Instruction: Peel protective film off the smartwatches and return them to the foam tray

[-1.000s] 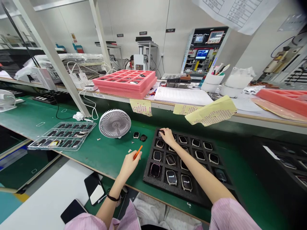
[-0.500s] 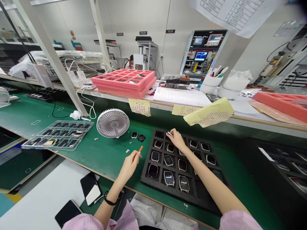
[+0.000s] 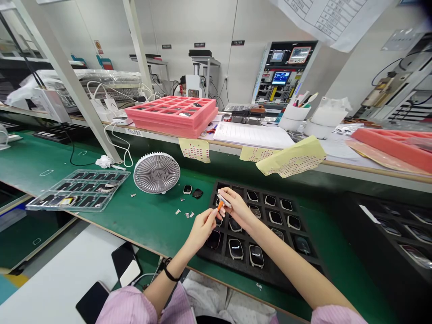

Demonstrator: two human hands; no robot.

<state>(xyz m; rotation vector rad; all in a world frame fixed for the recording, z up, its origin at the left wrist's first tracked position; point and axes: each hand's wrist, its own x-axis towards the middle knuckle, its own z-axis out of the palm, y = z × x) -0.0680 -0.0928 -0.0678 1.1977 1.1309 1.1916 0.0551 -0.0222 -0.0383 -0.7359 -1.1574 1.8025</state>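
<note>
At far left on the green bench mat (image 3: 101,225), a clear plastic tray (image 3: 77,191) with rows of dark flat parts; nearer the camera, below the bench's front edge, two black smartphones (image 3: 125,264), one with a pale card across its face. On the shelf behind, a stack of pink foam trays (image 3: 170,118). Just past the plastic tray, a round grey desk fan (image 3: 156,173), then two small dark watch bodies (image 3: 192,191) side by side on the mat, with little white paper scraps (image 3: 185,213) just in front. Left hand (image 3: 202,228), a black band around its wrist, closed in a firm pinch on a slim orange tool (image 3: 220,205), only a short piece showing past the fingers. Right hand (image 3: 238,209) almost touching it, thumb and fingertips nearly together on a small pale strip (image 3: 224,200), too small to identify, both hands over the upper left of a black foam tray (image 3: 270,274). Smartwatches (image 3: 235,249) in its compartments, screens up, some partly hidden beneath the forearms. Yellow perforated sheets (image 3: 290,156) hanging from the shelf edge beyond, and at far right a second dark tray (image 3: 388,225) on the bench.
</note>
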